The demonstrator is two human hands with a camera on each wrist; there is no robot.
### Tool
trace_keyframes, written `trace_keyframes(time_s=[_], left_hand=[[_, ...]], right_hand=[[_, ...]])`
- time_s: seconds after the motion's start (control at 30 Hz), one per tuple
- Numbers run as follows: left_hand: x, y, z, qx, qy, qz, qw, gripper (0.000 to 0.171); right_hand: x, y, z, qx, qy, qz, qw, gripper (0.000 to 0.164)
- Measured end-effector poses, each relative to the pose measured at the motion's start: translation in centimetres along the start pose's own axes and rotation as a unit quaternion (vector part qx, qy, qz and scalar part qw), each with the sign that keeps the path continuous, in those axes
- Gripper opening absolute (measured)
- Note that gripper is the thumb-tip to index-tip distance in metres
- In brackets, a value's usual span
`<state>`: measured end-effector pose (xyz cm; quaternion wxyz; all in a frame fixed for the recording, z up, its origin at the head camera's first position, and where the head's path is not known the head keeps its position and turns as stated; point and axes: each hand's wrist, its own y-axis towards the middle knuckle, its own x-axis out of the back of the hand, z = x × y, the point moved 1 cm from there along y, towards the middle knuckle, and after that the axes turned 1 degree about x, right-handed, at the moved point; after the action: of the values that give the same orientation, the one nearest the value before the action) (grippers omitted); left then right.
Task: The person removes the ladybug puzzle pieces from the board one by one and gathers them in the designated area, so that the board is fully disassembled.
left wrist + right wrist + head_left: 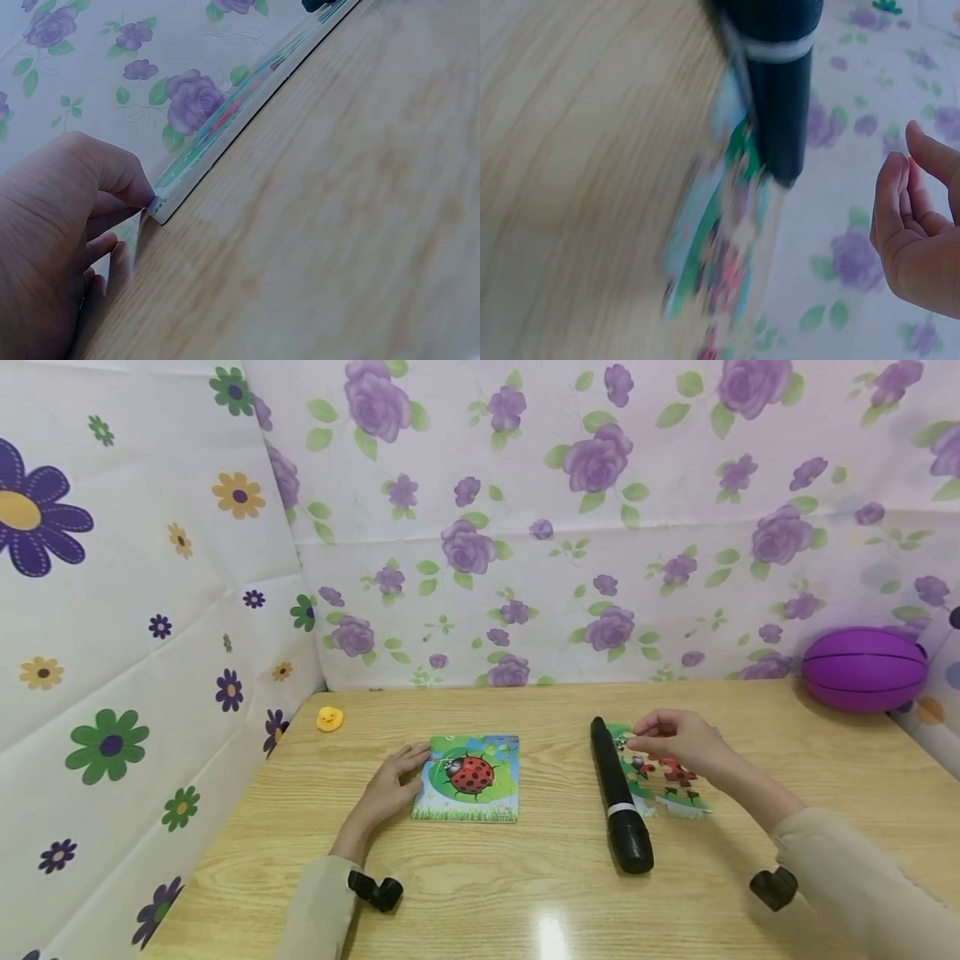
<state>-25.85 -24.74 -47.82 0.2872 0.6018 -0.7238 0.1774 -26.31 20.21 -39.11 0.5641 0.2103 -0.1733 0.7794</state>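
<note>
A square ladybug picture board (468, 777) lies flat on the table, left of the middle. My left hand (390, 785) rests at its left edge, and in the left wrist view that hand's fingertips touch the board's corner (166, 204). My right hand (678, 745) hovers over ladybug jigsaw pieces (678, 802), which lie loosely together with gaps between some of them. Its fingers bend gently toward the thumb in the right wrist view, with nothing visible between them. Along the left side of the pieces lies a black microphone (618, 797) with a white ring.
A small yellow toy duck (329, 719) sits at the table's far left corner. At the far right is a purple ball (865, 670) shaped like a rugby ball. Flower-printed cloth (465, 547) hangs behind the table and along its left side.
</note>
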Motion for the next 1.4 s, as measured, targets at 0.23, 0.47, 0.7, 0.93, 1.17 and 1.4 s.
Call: trace_keyframes(time_s=[0.23, 0.47, 0.7, 0.93, 1.17, 1.4], left_hand=[[0.1, 0.0, 0.1, 0.003, 0.002, -0.005, 1.0, 0.052], [0.1, -0.1, 0.0, 0.007, -0.002, -0.005, 1.0, 0.053], [0.1, -0.1, 0.1, 0.005, -0.006, -0.008, 0.9999, 0.052], [0.1, -0.2, 0.0, 0.004, -0.008, -0.002, 1.0, 0.052], [0.1, -0.4, 0.1, 0.014, -0.001, -0.005, 0.9999, 0.052], [-0.1, -0.1, 0.1, 0.009, 0.001, -0.007, 0.9999, 0.053]], right_hand=[[-3.4, 1.1, 3.1, 0.014, 0.028, 0.025, 0.999, 0.042], [-7.5, 2.2, 5.9, 0.037, 0.05, 0.05, 0.997, 0.035], [-11.0, 2.3, 8.6, 0.017, 0.111, 0.046, 0.993, 0.032], [-14.2, 2.7, 8.5, -0.012, 0.194, -0.021, 0.981, 0.023], [-16.5, 3.9, 8.5, -0.049, 0.275, -0.074, 0.957, 0.024], [-17.9, 5.6, 7.8, -0.074, 0.291, -0.105, 0.948, 0.021]])
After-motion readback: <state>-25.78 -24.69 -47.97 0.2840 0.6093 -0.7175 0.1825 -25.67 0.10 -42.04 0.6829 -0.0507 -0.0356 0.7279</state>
